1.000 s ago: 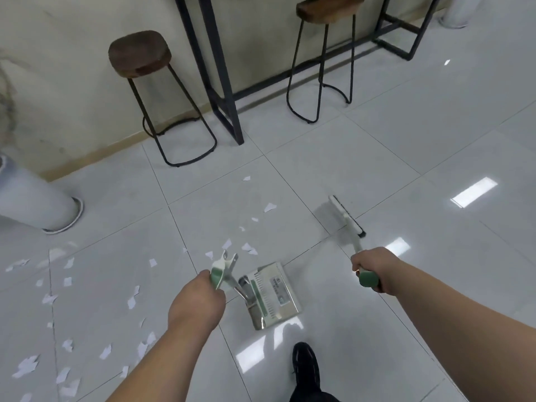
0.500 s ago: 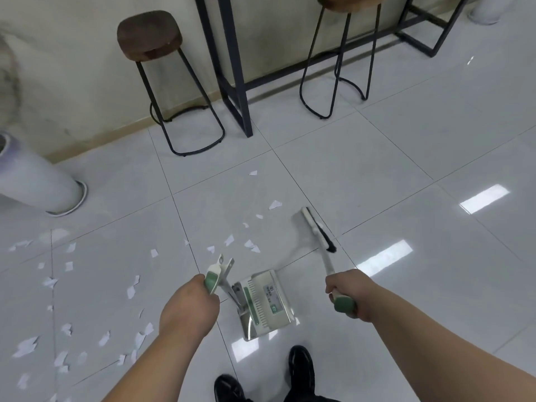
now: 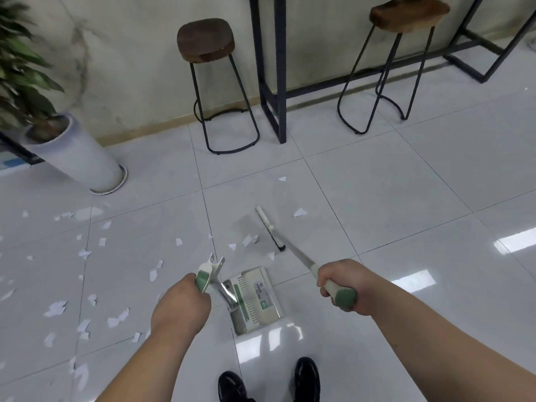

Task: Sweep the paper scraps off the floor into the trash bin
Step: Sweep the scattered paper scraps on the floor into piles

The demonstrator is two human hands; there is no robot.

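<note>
Gripping slim broom (image 3: 271, 229) beside ribbed dustpan (image 3: 255, 297).

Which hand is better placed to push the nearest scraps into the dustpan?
Right. The right hand grips the broom, whose head sits just beyond the scraps ahead of the dustpan. The left hand only steadies the dustpan handle.

At the far wall you have two dark wooden-seated stools on black wire legs, one at center (image 3: 206, 42) and one to the right (image 3: 407, 14). A black metal table frame (image 3: 268, 68) stands between them. A potted plant in a tall white planter (image 3: 78, 158) stands far left.
</note>
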